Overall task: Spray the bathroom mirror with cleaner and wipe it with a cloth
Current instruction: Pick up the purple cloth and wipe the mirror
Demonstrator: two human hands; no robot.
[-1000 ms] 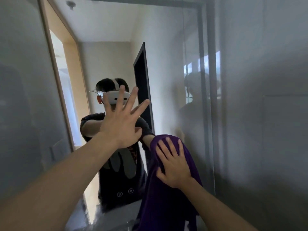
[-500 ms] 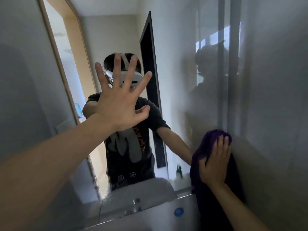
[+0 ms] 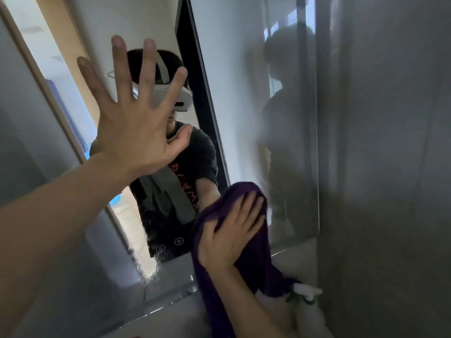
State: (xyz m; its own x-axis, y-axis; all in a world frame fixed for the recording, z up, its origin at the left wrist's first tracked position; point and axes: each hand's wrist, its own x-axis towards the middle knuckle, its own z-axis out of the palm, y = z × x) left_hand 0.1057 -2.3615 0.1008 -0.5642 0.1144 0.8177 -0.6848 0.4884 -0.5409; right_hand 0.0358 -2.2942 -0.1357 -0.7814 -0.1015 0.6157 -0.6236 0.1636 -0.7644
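My left hand is up in front of the bathroom mirror, palm toward the glass, all five fingers spread wide and holding nothing. I cannot tell whether the palm actually touches the glass or hovers just off it. Behind its fingers the mirror shows my reflection, with a white headset and a dark T-shirt with orange lettering.

My right hand is lower and to the right of the left one, laid flat on the purple cloth. Its fingers are straight and close together, slanting up toward the right, and they press the cloth against the lower part of the mirror. The thumb lies along the cloth on the left side. The top of the cloth bunches into a rounded fold just above my fingertips, and the rest hangs down past my wrist in a long dark drape, over the mirror's bottom edge.

Just beyond the hanging end of the cloth, down and to the right of my right wrist, stands the spray bottle (I see only its white trigger head, a bit of green at the neck and part of a pale body). Neither hand touches it.

To the left of my right hand, low on the glass, a patch of fine droplets clings near the bottom edge. Right of the cloth, the mirror ends at a grey wall.
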